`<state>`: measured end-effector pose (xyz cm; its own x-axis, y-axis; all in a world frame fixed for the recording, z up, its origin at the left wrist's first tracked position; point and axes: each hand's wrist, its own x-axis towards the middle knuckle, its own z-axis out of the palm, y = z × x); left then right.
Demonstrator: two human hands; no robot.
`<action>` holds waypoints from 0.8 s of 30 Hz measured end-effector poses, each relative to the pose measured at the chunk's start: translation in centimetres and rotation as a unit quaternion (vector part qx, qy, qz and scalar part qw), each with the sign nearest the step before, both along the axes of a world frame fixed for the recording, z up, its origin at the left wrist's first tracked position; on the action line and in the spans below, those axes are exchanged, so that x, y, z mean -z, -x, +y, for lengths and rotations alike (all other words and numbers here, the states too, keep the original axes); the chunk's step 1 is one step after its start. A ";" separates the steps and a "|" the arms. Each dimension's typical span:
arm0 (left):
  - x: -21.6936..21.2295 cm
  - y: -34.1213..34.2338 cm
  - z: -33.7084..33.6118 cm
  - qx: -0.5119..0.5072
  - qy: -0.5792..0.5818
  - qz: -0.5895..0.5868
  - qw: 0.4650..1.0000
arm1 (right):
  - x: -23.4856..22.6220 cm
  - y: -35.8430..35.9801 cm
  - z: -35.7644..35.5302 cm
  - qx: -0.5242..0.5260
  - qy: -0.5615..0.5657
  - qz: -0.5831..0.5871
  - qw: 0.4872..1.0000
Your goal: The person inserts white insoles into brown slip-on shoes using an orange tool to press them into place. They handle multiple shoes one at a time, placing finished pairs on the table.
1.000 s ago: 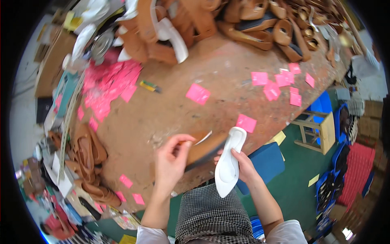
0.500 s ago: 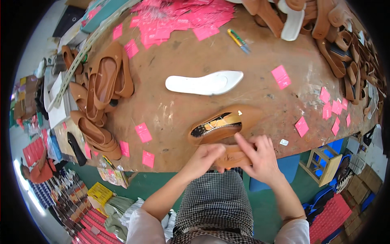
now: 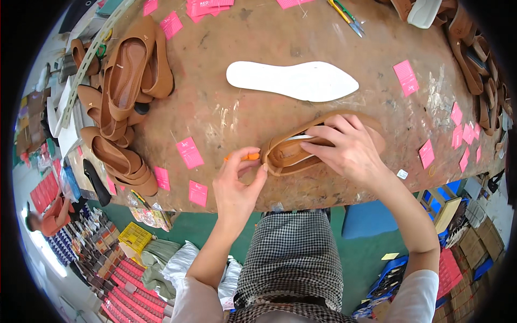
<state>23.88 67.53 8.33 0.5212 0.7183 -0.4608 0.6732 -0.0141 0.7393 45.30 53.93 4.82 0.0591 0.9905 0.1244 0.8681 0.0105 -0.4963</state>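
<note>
1. Open-topped, tan, leather-look pointed shoe (image 3: pixel 289 157) on the scuffed brown table (image 3: pixel 210 107), close to near edge; opening upward, heel to the left, toe to the right. Inside: smooth brown lining, narrow white edge and fingertips of the right hand (image 3: pixel 353 153).
2. Right hand: over the shoe's middle, thumb and forefinger apart at the opening, remaining fingers curled. Cannot tell whether clamped on anything inside.
3. Left hand (image 3: pixel 237 185): at the heel rim, thumb and forefinger slightly apart, with a small bright-orange object (image 3: pixel 250 156) at the fingers. Grip partly hidden; cannot tell whether closed on it.
4. Yellow slatted plastic crate (image 3: pixel 134 237) below table level, left side; contents too small to read.
5. Flat, matte-white insole-shaped piece (image 3: pixel 293 81) beyond the shoe: rounded end left, pointed end right.
6. Overlapping stack of tan shoes (image 3: pixel 127 70) at left; second heap of tan shoes (image 3: pixel 463 54) at far right.
7. Thin pink rectangular tags (image 3: pixel 189 152) scattered left and right; slim yellow-and-green-handled snips (image 3: pixel 347 16) near the top.
8. Strip of bare tabletop between white piece and shoe. Near table edge just beyond the black-and-white checked garment (image 3: pixel 291 247); blue seat (image 3: pixel 369 218) just below, to the right.
</note>
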 end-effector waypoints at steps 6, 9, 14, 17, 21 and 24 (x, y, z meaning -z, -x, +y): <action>0.1 0.0 0.1 0.002 -0.008 -0.008 1.000 | 0.7 1.1 0.7 -0.005 0.018 -0.043 0.999; -0.7 -0.4 -0.3 0.226 -0.255 -0.016 0.940 | 1.2 1.8 0.8 -0.010 0.037 -0.111 0.993; 1.3 -1.7 -0.6 0.442 -0.363 0.085 0.816 | 0.2 2.6 0.4 -0.017 0.061 -0.171 0.983; 1.5 -1.4 -0.3 0.491 -0.392 0.107 0.771 | -0.8 1.4 -1.7 -0.021 0.099 -0.184 0.978; 1.0 -2.5 -1.3 0.508 -0.389 0.074 0.765 | -1.2 1.2 -1.8 -0.010 0.163 -0.241 0.957; 2.2 -2.6 -5.7 0.481 -0.350 -0.015 0.804 | -1.7 -1.8 -1.3 -0.094 0.205 -0.125 0.966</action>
